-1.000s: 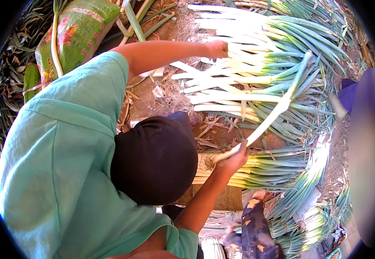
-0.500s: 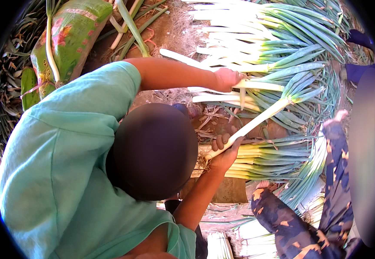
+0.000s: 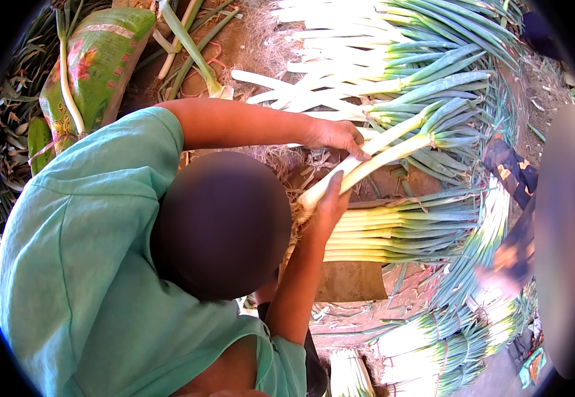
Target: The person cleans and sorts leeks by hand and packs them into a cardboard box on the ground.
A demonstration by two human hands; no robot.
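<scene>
Two green onions (image 3: 393,157) are just beyond the neat onion row (image 3: 400,231), R hand (image 3: 331,204) wrapped round both, L hand (image 3: 338,137) pinching one, so a loose R grip could prob. drop one & muss said row.

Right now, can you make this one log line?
Green-shirted person; lower hand: grips two leeks; upper hand: on or just above them; more leeks: laid side by side

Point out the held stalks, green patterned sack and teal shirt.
Held stalks (image 3: 390,158): head view, lower stalk's pale stem.
Green patterned sack (image 3: 105,69): head view, printed middle.
Teal shirt (image 3: 86,231): head view, back panel.
</scene>
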